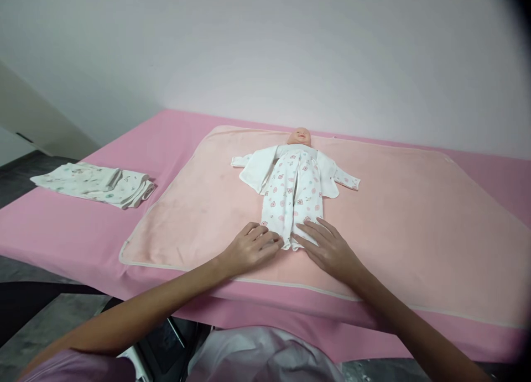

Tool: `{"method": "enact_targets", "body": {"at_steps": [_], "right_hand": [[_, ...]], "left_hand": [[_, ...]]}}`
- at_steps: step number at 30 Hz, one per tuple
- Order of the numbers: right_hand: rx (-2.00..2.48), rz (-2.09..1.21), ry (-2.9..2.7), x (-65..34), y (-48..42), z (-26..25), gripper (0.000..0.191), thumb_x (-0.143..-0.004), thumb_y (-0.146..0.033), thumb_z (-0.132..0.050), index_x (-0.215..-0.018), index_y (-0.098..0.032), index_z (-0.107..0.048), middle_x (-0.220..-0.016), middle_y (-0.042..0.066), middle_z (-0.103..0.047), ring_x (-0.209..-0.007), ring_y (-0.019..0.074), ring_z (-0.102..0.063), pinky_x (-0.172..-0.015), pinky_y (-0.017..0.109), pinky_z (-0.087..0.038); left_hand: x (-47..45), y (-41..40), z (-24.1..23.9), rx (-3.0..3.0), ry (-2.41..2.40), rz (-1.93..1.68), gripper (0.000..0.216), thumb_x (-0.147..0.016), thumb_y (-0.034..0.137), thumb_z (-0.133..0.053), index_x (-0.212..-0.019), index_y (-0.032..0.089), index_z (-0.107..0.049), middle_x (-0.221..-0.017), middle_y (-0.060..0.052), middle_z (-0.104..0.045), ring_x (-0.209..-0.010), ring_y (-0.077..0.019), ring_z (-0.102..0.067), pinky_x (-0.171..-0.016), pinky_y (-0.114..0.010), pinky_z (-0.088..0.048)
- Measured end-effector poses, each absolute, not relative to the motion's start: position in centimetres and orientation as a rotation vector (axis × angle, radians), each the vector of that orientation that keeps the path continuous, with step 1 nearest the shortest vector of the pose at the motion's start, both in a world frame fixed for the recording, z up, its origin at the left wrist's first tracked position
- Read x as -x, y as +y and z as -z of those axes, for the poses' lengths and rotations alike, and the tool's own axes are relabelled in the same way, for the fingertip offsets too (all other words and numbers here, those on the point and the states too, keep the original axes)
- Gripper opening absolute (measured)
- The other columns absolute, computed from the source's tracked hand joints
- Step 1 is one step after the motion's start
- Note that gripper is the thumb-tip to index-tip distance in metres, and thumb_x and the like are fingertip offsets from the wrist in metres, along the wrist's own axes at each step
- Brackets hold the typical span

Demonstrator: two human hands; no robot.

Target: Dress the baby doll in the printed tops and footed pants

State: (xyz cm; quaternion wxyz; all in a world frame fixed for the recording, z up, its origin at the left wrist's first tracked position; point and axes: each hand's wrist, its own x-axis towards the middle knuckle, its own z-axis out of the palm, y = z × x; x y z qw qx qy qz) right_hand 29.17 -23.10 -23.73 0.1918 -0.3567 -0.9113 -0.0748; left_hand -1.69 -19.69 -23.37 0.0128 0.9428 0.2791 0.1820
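Note:
A baby doll (299, 136) lies on its back on a peach blanket (415, 227), head toward the wall. It wears a white suit with a pink print (290, 194) and an open white jacket. My left hand (249, 247) rests at the bottom of the suit's left leg, fingers curled onto the cloth hem. My right hand (327, 246) lies flat on the hem of the other leg, fingers stretched out and together.
The blanket covers a pink table (70, 233) set against a pale wall. A folded stack of printed baby clothes (97, 184) sits at the table's left side. The table's front edge runs just below my forearms.

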Motion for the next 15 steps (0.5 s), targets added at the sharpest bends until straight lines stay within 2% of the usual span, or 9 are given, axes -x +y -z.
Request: {"method": "enact_targets", "body": {"at_steps": [4,8,10,12,15], "right_hand": [[1.015,0.132,-2.523,-28.8,-24.6,22.8,0.048,-0.104,-0.025,-0.064,-0.151,-0.033,-0.061,-0.152,0.006,-0.066,-0.142,0.0286,-0.061,-0.126,0.060,-0.044],[1.107,0.008,-2.403,-26.3,-25.8,22.5,0.041,-0.103,-0.038,-0.068,-0.141,-0.025,-0.062,-0.134,0.012,-0.073,-0.128,0.0309,-0.065,-0.123,0.060,-0.044],[1.136,-0.015,-2.414,-24.6,-25.7,23.0,0.028,-0.104,-0.034,-0.065,-0.131,-0.024,-0.064,-0.122,0.010,-0.075,-0.116,0.0284,-0.067,-0.122,0.057,-0.044],[1.133,0.015,-2.455,-23.1,-25.2,23.7,0.014,-0.106,-0.024,-0.058,-0.118,-0.025,-0.066,-0.108,0.006,-0.075,-0.104,0.0250,-0.067,-0.121,0.054,-0.044],[1.109,0.035,-2.460,-21.9,-25.1,24.1,0.017,-0.106,-0.013,-0.052,-0.101,-0.025,-0.064,-0.092,0.002,-0.071,-0.092,0.0212,-0.064,-0.120,0.050,-0.045]], "left_hand": [[3.2,-20.3,23.8,-2.866,0.789,-0.665,0.021,-0.105,0.027,-0.061,-0.121,0.035,-0.072,-0.117,-0.005,-0.078,-0.107,-0.0237,-0.070,-0.094,-0.044,-0.049],[4.0,-20.9,24.1,-2.862,0.865,-0.726,0.032,-0.101,0.042,-0.068,-0.129,0.027,-0.066,-0.125,-0.012,-0.075,-0.113,-0.0285,-0.068,-0.095,-0.046,-0.049],[4.0,-21.1,24.2,-2.806,0.975,-0.735,0.039,-0.100,0.046,-0.067,-0.131,0.022,-0.062,-0.130,-0.016,-0.072,-0.115,-0.0304,-0.067,-0.095,-0.046,-0.049],[3.9,-21.2,24.1,-2.746,1.050,-0.705,0.036,-0.102,0.043,-0.064,-0.129,0.019,-0.060,-0.129,-0.017,-0.070,-0.113,-0.0301,-0.066,-0.094,-0.045,-0.049],[4.2,-21.4,23.6,-2.726,1.025,-0.603,0.018,-0.105,0.029,-0.054,-0.120,0.020,-0.060,-0.115,-0.012,-0.073,-0.103,-0.0258,-0.067,-0.093,-0.043,-0.047]]}}
